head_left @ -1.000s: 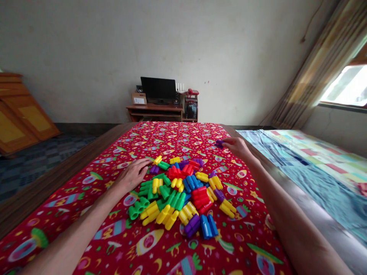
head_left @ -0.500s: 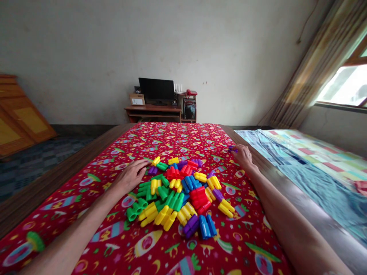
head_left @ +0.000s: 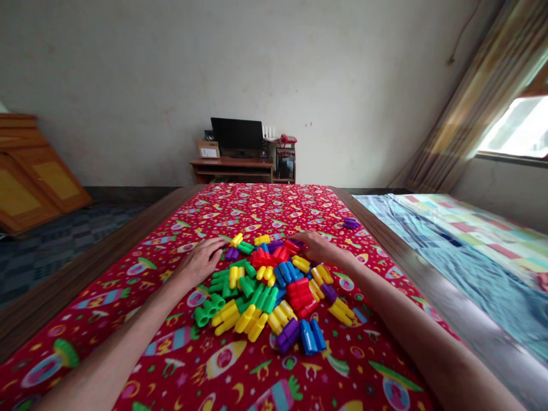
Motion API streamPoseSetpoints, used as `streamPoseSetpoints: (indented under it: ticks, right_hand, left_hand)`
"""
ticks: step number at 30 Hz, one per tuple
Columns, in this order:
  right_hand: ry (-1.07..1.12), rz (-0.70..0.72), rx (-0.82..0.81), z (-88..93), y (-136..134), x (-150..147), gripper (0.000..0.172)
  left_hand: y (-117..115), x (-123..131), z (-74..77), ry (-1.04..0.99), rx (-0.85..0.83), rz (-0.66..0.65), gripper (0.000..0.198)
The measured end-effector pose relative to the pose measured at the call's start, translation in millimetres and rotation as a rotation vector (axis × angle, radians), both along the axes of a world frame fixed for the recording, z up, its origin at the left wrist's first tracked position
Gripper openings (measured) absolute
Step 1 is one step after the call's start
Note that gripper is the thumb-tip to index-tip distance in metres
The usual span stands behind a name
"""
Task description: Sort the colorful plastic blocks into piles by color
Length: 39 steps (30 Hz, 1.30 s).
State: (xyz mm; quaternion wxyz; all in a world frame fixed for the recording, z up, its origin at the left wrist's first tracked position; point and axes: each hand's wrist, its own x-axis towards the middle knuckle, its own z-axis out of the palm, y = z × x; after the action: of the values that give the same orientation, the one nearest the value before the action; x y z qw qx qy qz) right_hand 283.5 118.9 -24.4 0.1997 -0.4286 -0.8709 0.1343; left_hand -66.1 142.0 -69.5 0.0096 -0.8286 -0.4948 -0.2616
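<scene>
A heap of plastic building blocks (head_left: 269, 288) in yellow, green, red, blue and purple lies on a red patterned tablecloth (head_left: 180, 342). My left hand (head_left: 201, 260) rests flat at the heap's left edge, fingers stretched toward a yellow block. Reaching in from the right, my right hand (head_left: 314, 246) touches the far side of the heap, fingers curled over purple and red blocks; whether it grips one is hidden. A single purple block (head_left: 351, 223) lies alone near the table's right edge, apart from both hands.
The wooden table edge (head_left: 385, 234) runs along the right, beside a bed with a striped cover (head_left: 471, 240). A desk with a monitor (head_left: 237, 136) stands at the back wall. An orange cabinet (head_left: 29, 177) is at the left, a curtain (head_left: 471, 97) at the right.
My right hand carried a purple block to the right edge, set it down there, and has come back to the far side of the heap. My left hand has stayed put.
</scene>
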Motion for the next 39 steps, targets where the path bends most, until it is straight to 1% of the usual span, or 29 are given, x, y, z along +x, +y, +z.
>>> streamPoseSetpoints:
  ticks: [3, 5, 7, 10, 12, 13, 16, 18, 21, 23, 25, 27, 28, 30, 32, 34, 35, 39]
  right_hand:
    - [-0.024, -0.154, 0.032, 1.0, 5, 18, 0.03]
    - [-0.011, -0.306, 0.103, 2.8, 9, 35, 0.026]
    - [-0.007, -0.48, 0.18, 4.0, 13, 54, 0.028]
    - [-0.047, -0.712, 0.26, 2.8, 15, 83, 0.025]
    - [-0.088, -0.812, 0.298, -1.2, 13, 99, 0.02]
    - [-0.111, -0.83, 0.31, -4.1, 13, 106, 0.019]
    - [-0.178, -0.796, 0.316, -13.5, 9, 118, 0.014]
    - [-0.194, -0.769, 0.334, -15.8, 8, 119, 0.012]
    - [-0.155, -0.762, 0.406, -7.8, 8, 109, 0.014]
    - [-0.101, -0.723, 0.397, 3.1, 9, 94, 0.019]
    - [-0.033, -0.585, 0.313, 13.2, 9, 71, 0.022]
    - [0.039, -0.377, 0.197, 18.1, 7, 45, 0.023]
    - [0.067, -0.269, 0.14, 17.9, 5, 31, 0.024]
    - [0.09, -0.089, 0.036, 13.5, 1, 7, 0.033]
    - [0.075, 0.019, -0.045, 7.2, -3, -8, 0.044]
    - [0.057, 0.06, -0.105, 3.4, -4, -13, 0.048]
    - [0.059, 0.054, -0.128, 3.3, -3, -12, 0.047]
    - [0.072, -0.028, -0.248, 10.3, 2, 3, 0.047]
  left_hand:
    - [1, 0, -0.2, -0.003, 0.004, -0.004, 0.047]
    - [2, -1, -1.3, -0.007, 0.014, -0.007, 0.046]
    - [3, -1, -2.7, -0.011, 0.024, -0.011, 0.046]
    - [4, -1, -5.1, -0.017, 0.036, -0.014, 0.047]
    - [5, -1, -6.5, -0.019, 0.044, -0.013, 0.048]
    - [5, -1, -7.1, -0.019, 0.048, -0.012, 0.049]
    - [5, -1, -7.7, -0.013, 0.057, -0.009, 0.05]
    - [5, -1, -7.3, -0.011, 0.059, -0.009, 0.049]
    - [4, -1, -6.5, -0.011, 0.058, -0.01, 0.049]
    - [3, -1, -6.4, -0.012, 0.056, -0.014, 0.049]
    - [4, -2, -6.9, -0.017, 0.055, -0.018, 0.049]
    - [4, -2, -7.4, -0.023, 0.056, -0.019, 0.049]
    - [5, -2, -7.5, -0.024, 0.056, -0.018, 0.049]
    - [5, -3, -7.2, -0.022, 0.053, -0.019, 0.048]
    - [5, -2, -6.2, -0.014, 0.043, -0.025, 0.047]
    - [5, -2, -5.3, -0.006, 0.033, -0.026, 0.047]
    - [5, -2, -4.9, -0.003, 0.03, -0.025, 0.047]
    - [5, -2, -4.9, -0.003, 0.028, -0.019, 0.046]
